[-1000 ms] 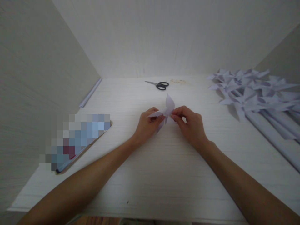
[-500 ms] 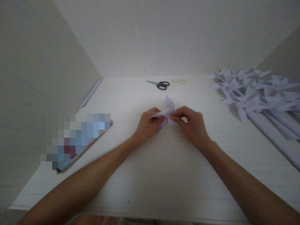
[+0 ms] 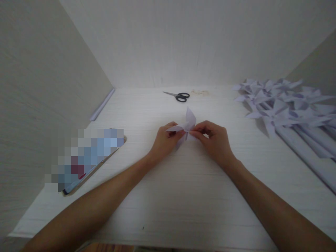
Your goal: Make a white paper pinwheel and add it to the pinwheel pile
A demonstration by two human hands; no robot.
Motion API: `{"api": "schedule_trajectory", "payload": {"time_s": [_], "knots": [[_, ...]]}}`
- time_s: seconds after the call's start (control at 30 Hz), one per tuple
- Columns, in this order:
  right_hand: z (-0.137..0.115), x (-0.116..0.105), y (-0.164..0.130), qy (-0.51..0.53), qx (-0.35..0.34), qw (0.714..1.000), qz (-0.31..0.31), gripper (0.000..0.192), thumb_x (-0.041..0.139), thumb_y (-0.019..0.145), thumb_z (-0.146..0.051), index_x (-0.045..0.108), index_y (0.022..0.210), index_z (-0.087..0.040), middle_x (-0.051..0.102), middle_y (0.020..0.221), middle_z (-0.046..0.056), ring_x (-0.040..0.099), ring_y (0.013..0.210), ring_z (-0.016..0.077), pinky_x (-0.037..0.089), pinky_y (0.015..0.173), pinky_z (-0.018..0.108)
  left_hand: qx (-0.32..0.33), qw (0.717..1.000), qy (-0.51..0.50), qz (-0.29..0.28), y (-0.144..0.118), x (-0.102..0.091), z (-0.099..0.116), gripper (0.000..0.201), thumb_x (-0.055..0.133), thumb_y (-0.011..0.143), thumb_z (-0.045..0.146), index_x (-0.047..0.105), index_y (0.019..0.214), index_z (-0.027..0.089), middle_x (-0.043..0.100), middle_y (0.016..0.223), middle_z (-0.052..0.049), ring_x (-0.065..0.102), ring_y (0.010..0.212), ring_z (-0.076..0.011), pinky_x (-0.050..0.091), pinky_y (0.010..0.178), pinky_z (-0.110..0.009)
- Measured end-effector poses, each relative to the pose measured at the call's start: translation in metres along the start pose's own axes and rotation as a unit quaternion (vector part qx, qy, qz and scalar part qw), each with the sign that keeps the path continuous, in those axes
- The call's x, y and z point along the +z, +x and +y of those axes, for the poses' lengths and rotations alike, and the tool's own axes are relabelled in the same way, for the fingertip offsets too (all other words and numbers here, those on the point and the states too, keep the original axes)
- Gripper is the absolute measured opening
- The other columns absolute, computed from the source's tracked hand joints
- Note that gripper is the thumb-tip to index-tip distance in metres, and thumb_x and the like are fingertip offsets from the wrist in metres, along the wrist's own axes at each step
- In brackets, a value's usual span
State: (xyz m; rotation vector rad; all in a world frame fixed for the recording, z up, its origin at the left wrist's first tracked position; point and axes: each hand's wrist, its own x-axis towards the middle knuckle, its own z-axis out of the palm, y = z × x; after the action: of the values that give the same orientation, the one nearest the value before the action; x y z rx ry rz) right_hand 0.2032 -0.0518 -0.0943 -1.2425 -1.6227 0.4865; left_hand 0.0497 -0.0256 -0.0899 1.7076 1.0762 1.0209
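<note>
A white paper pinwheel with pointed, curved blades is held just above the table between my two hands. My left hand is closed on it from the left, thumb and fingers pinching near its centre. From the right, my right hand pinches at the middle of the pinwheel with thumb and forefinger. Whether something small sits between those right fingertips is hidden. Beyond the hands lies a pair of scissors with black handles, its blades pointing left.
Several finished-looking paper pinwheels on rolled paper sticks are piled at the right. A rolled paper stick lies along the left wall. A phone-like object, partly pixelated, rests at the left. Walls enclose the white table at back and sides.
My right fingertips have shifted very slightly left toward the pinwheel's centre. Both hands keep their hold, and the pinwheel stays nearly in place.
</note>
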Motion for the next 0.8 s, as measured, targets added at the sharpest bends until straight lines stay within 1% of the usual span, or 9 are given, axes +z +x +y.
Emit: {"api": "schedule_trajectory", "payload": {"time_s": [0.1,0.17,0.37,0.47,0.63,0.8], "knots": [[0.0023,0.0021,0.0,0.041,0.02,0.999,0.004,0.009,0.062,0.067,-0.026,0.061,0.069,-0.017,0.064,0.064,0.001,0.058,0.058,0.0128,0.046,0.055,0.025,-0.013,1.0,-0.011,0.016,0.0009,0.0005,-0.0033,0.017,0.055,0.068,0.03,0.052,0.06,0.015,0.045,0.052,0.004,0.041,0.049,-0.0076,0.03,0.045,-0.02],[0.0019,0.0022,-0.0001,0.048,0.023,0.999,-0.002,0.009,0.061,0.067,-0.025,0.062,0.071,-0.017,0.065,0.068,0.002,0.059,0.061,0.0135,0.047,0.058,0.027,-0.021,0.999,-0.017,0.02,0.0013,0.0006,-0.005,0.017,0.055,0.068,0.031,0.053,0.062,0.015,0.047,0.054,0.003,0.043,0.051,-0.0083,0.032,0.047,-0.021],[-0.0011,-0.0015,0.0015,-0.015,0.011,1.0,0.012,0.006,0.057,0.07,-0.02,0.062,0.072,-0.016,0.063,0.067,0.002,0.057,0.059,0.0124,0.045,0.057,0.026,-0.029,0.998,-0.038,0.033,0.0021,0.0014,-0.0078,0.016,0.054,0.068,0.031,0.054,0.064,0.015,0.052,0.058,0.002,0.047,0.055,-0.0092,0.037,0.052,-0.022],[-0.0014,-0.0024,0.0025,-0.044,0.0,0.999,0.013,0.006,0.055,0.071,-0.019,0.06,0.071,-0.016,0.061,0.065,0.001,0.055,0.058,0.0113,0.043,0.056,0.025,-0.028,0.998,-0.03,0.037,0.0028,0.0014,-0.0083,0.017,0.054,0.068,0.031,0.054,0.062,0.015,0.052,0.058,0.002,0.047,0.054,-0.0091,0.036,0.05,-0.022],[-0.0033,-0.0021,0.003,-0.06,-0.023,0.998,-0.002,0.006,0.054,0.072,-0.016,0.059,0.07,-0.017,0.058,0.063,0.0,0.052,0.058,0.0106,0.041,0.055,0.023,-0.024,0.999,-0.013,0.036,0.0031,0.0009,-0.0067,0.016,0.054,0.067,0.028,0.055,0.058,0.015,0.05,0.056,0.003,0.045,0.053,-0.0084,0.033,0.046,-0.02],[-0.0059,-0.0019,0.0034,-0.066,-0.005,0.998,-0.015,0.007,0.053,0.071,-0.016,0.059,0.069,-0.016,0.059,0.063,0.001,0.052,0.057,0.0112,0.04,0.054,0.024,-0.036,0.998,-0.032,0.027,0.0027,0.0018,-0.0053,0.015,0.054,0.067,0.028,0.053,0.058,0.015,0.049,0.055,0.003,0.044,0.052,-0.0084,0.032,0.047,-0.021]]}}
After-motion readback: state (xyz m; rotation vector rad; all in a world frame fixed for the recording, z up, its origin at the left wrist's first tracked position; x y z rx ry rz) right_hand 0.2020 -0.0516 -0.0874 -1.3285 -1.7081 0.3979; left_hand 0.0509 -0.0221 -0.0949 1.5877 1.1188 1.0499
